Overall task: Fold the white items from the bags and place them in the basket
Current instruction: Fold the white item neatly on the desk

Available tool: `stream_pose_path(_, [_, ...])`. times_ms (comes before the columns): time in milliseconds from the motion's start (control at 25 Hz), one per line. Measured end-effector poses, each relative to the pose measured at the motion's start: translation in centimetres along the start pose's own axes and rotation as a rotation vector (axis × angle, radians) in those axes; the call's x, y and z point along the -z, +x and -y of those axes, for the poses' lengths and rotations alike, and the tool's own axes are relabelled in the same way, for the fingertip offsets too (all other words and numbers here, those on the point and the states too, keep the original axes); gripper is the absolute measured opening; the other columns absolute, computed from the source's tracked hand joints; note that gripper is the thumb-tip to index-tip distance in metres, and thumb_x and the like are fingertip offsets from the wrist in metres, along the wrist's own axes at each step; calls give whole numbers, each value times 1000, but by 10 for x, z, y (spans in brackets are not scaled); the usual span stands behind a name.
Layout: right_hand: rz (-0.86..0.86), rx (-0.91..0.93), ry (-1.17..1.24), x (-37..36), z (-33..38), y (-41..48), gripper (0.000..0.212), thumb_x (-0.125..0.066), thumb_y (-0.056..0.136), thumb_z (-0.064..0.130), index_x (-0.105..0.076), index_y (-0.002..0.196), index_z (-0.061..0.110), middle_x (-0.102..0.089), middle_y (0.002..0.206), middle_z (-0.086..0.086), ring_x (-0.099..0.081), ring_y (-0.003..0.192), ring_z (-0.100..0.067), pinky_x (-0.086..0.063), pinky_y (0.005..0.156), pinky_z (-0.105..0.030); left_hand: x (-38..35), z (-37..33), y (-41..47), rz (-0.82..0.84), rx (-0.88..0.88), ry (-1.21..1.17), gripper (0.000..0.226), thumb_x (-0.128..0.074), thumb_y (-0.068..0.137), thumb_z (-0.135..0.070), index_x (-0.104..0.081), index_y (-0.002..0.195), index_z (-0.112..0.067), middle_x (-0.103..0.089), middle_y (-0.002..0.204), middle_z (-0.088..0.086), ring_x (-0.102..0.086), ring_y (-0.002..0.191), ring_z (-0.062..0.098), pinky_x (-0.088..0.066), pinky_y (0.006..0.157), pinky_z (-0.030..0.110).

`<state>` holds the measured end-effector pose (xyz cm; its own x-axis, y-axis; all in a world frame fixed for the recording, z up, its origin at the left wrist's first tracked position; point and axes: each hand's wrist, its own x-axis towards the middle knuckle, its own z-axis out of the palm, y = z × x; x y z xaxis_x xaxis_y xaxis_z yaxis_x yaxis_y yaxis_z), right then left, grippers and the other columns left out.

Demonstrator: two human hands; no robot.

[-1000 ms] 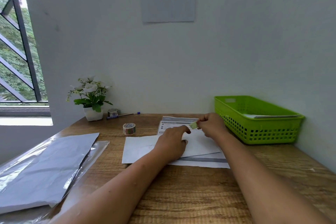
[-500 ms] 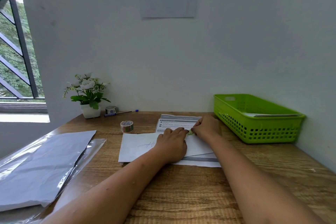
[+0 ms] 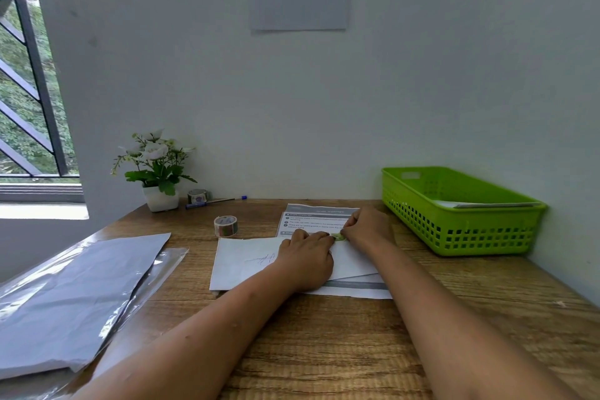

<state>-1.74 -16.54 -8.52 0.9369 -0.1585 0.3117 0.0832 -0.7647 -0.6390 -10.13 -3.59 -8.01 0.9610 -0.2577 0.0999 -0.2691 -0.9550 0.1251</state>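
Left of the green basket (image 3: 454,230), the left hand (image 3: 306,261) presses flat on the folded white paper (image 3: 240,261); the right hand (image 3: 365,226) pinches a green sticker (image 3: 338,237) at its top edge.

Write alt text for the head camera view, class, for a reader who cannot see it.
Two bare hands, the left hand and the right hand, press a small green sticker onto a folded white paper on a wooden desk. A green basket holding paper stands to the right; plastic bags lie to the left, with tape rolls and a potted plant behind.
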Motion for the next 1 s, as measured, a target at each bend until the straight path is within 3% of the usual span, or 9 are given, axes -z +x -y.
stream_pose_path(520, [50, -5, -22, 0, -3, 5, 21, -61, 76, 15, -71, 95, 10, -72, 98, -9, -65, 99, -25, -54, 83, -31, -3, 0, 1, 11, 0, -1, 52, -22, 99, -28, -16, 150, -22, -19, 157, -3, -19, 137, 26, -20, 110, 44])
stream_pose_path(1000, [52, -48, -109, 7, -1, 0, 29, -66, 73, 22, -68, 102, 16, -69, 107, -6, -64, 102, -25, -54, 84, -34, 5, 3, 5, 23, -21, -16, 45, -27, 97, -28, -35, 141, -20, -37, 146, 1, -28, 128, 26, -29, 100, 46])
